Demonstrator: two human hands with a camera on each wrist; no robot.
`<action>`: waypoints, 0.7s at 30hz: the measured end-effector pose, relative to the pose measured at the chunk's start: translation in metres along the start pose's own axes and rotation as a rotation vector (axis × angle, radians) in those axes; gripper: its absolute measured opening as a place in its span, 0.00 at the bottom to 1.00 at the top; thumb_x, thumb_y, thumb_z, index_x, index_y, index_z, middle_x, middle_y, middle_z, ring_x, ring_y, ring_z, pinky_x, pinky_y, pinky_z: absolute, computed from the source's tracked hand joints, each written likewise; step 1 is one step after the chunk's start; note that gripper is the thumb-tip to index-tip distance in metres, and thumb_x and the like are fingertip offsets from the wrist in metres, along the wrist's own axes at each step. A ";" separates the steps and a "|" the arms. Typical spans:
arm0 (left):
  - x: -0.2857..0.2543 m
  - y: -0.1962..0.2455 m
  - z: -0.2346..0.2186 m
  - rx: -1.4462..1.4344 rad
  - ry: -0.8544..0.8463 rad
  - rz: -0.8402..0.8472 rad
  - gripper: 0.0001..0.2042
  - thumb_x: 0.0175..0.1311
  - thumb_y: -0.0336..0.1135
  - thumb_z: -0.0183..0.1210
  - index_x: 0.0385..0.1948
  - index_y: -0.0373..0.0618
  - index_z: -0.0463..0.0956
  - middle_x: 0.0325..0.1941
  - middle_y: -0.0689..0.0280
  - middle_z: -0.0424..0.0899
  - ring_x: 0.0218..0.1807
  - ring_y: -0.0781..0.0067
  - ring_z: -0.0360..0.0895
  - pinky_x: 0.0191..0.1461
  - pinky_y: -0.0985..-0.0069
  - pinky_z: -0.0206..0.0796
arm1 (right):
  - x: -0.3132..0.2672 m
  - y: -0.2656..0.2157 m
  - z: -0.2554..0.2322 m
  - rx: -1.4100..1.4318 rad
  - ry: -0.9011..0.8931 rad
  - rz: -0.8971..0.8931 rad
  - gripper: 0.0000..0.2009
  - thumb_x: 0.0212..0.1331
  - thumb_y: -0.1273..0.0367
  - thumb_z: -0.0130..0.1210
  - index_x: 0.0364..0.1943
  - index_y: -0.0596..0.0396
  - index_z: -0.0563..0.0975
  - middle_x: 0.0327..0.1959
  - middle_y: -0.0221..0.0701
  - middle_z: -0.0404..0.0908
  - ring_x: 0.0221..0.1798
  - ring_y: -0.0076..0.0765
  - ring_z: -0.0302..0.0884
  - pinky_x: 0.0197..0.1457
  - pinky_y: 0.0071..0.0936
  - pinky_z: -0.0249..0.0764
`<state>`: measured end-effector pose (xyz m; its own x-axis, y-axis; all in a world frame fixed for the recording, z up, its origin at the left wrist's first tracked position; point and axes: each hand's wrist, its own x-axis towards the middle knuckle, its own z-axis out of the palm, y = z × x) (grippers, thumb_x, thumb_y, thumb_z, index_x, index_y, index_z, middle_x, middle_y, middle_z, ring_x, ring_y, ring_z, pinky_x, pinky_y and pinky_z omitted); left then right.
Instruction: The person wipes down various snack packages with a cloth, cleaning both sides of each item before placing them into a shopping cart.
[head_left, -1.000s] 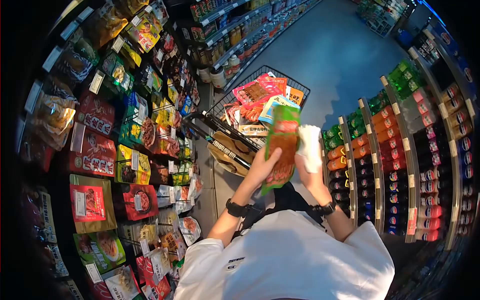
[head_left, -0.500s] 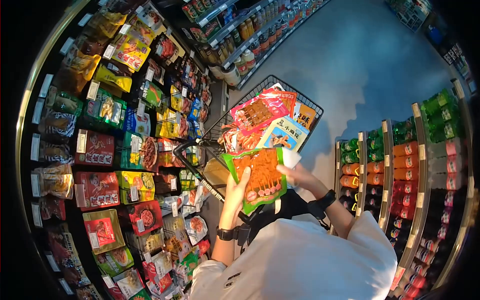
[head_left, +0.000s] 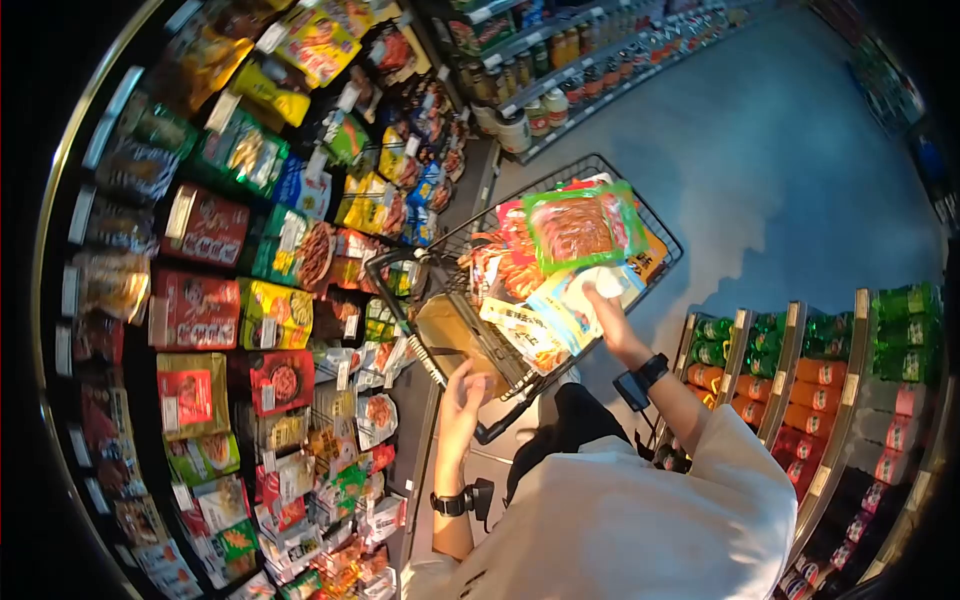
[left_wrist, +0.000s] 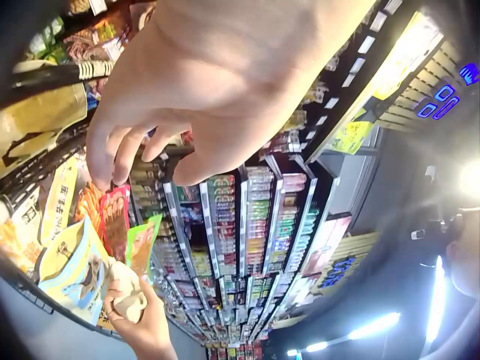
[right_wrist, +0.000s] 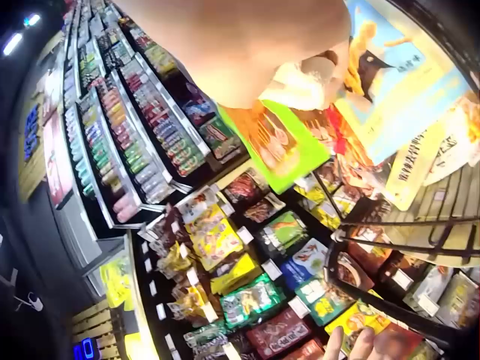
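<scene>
A green-edged snack packet [head_left: 585, 228] with reddish-brown food showing lies on top of the pile in the wire shopping cart [head_left: 668, 236]. My right hand [head_left: 612, 322] is over the near side of the pile, beside a light-blue snack bag [head_left: 628, 284]. A crumpled white wad, like tissue [left_wrist: 127, 289], is gripped in its fingers, seen in the left wrist view. My left hand [head_left: 460, 405] is by the cart's black handle [head_left: 428, 362], fingers loosely bent and holding nothing.
Racks of hanging snack packets [head_left: 205, 310] line the left side. Bottled drinks [head_left: 810, 395] fill shelves on the right, and jars [head_left: 555, 108] stand on shelves ahead. A brown sheet or bag [head_left: 455, 330] sits behind the cart handle. Grey aisle floor [head_left: 800, 180] extends beyond the cart.
The green-edged packet has gone from my two hands onto the pile in the cart. My left hand has let go and drawn back toward the handle; my right still holds the white wad.
</scene>
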<state>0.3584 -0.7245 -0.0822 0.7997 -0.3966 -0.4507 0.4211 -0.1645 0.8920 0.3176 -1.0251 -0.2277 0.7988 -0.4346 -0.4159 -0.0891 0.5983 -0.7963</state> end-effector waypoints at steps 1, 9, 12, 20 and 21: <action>-0.011 -0.004 -0.008 -0.019 0.015 0.008 0.24 0.76 0.38 0.54 0.67 0.37 0.63 0.55 0.54 0.80 0.56 0.64 0.79 0.62 0.70 0.72 | -0.015 -0.008 0.020 -0.065 -0.051 0.057 0.17 0.72 0.62 0.53 0.60 0.51 0.70 0.52 0.27 0.78 0.46 0.22 0.78 0.41 0.22 0.76; -0.147 -0.055 -0.065 -0.126 0.299 0.061 0.18 0.76 0.38 0.52 0.59 0.36 0.72 0.51 0.54 0.83 0.54 0.63 0.82 0.60 0.68 0.73 | -0.117 0.050 0.142 -0.396 -0.466 -0.051 0.19 0.70 0.61 0.56 0.57 0.59 0.75 0.51 0.29 0.80 0.55 0.24 0.76 0.60 0.26 0.72; -0.222 -0.102 -0.097 -0.181 0.371 0.101 0.16 0.76 0.37 0.51 0.58 0.37 0.73 0.52 0.55 0.83 0.54 0.63 0.82 0.60 0.67 0.73 | -0.183 0.072 0.195 -0.404 -0.744 -0.103 0.15 0.71 0.65 0.54 0.54 0.60 0.76 0.49 0.29 0.81 0.52 0.24 0.77 0.57 0.25 0.74; -0.447 -0.222 -0.167 -0.430 0.583 0.249 0.16 0.77 0.39 0.51 0.58 0.40 0.72 0.51 0.58 0.83 0.55 0.68 0.80 0.60 0.71 0.72 | -0.419 0.214 0.278 -0.675 -1.377 -0.082 0.15 0.69 0.68 0.55 0.55 0.61 0.76 0.48 0.30 0.82 0.52 0.24 0.76 0.55 0.27 0.73; -0.470 -0.233 -0.170 -0.414 0.606 0.295 0.16 0.77 0.39 0.52 0.57 0.40 0.72 0.51 0.59 0.82 0.55 0.69 0.80 0.59 0.73 0.72 | -0.444 0.236 0.282 -0.722 -1.453 -0.068 0.14 0.69 0.69 0.54 0.53 0.61 0.77 0.46 0.30 0.82 0.51 0.23 0.76 0.54 0.27 0.74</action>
<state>-0.0426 -0.3458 -0.0838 0.9467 0.2096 -0.2445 0.1849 0.2679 0.9455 0.1090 -0.5012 -0.1071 0.6335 0.7729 0.0360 0.0568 0.0000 -0.9984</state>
